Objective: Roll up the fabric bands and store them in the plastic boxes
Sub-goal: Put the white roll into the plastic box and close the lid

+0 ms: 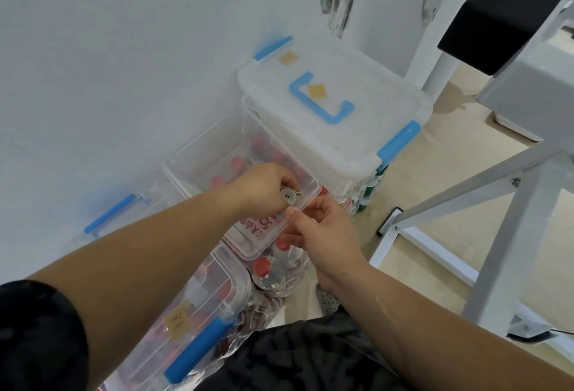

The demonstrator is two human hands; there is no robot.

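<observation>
A white wall [124,49] and a pale floor [419,173] were seen from above, with clear plastic boxes stacked against the wall. The far box [357,130] was closed under a lid with blue clips. In front of it, an open box [198,142] was set on top of other containers. The right hand [323,232] was clamped on the open box's near rim. The left hand [264,189] was curled round a small pale roll [287,196] of band, held just above that rim. Rolling of this band was judged done; storing was not, since the roll was not yet let go. Red shapes were seen through the open box, but whether they lay inside or beneath could not be told. No loose bands were in view, so the work left could not be judged.
</observation>
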